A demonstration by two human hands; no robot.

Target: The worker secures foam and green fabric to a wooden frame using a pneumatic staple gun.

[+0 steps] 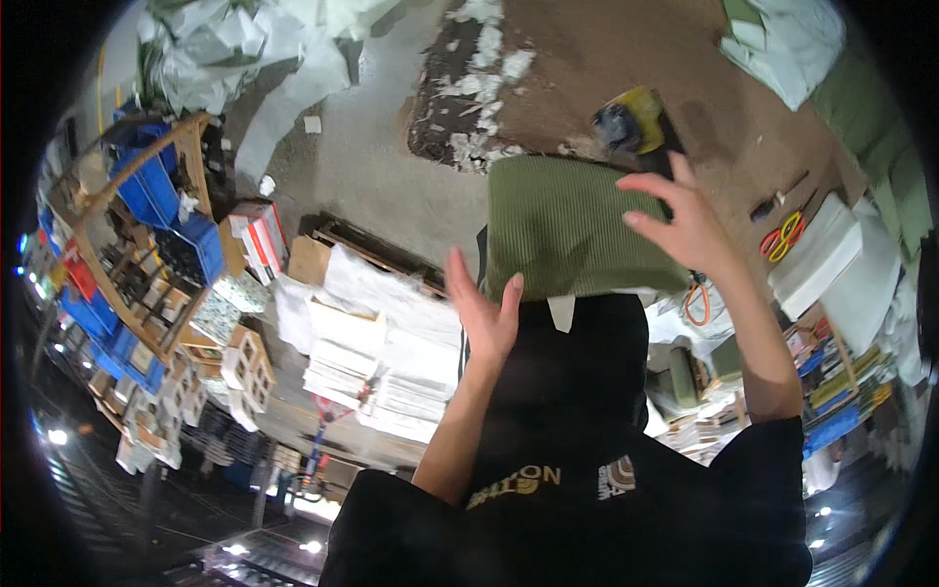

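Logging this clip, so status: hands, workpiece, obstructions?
Left hand open at green ribbed cushion, left edge. Right hand open over right side; contact unclear. Yellow-and-black object beyond.

This looks like an upholstery workshop: a green ribbed padded piece (572, 230) sits at the near side of a worn brown work surface (606, 49), with white tufts of stuffing (481, 86) scattered along its left part and scissors (782, 238) lying at the right. A wooden rack (137, 172) with blue bins (149, 199) and stacks of white material (342, 354) stand left; crumpled pale sheeting (230, 54) heaps far left, near a smooth grey floor (377, 117)
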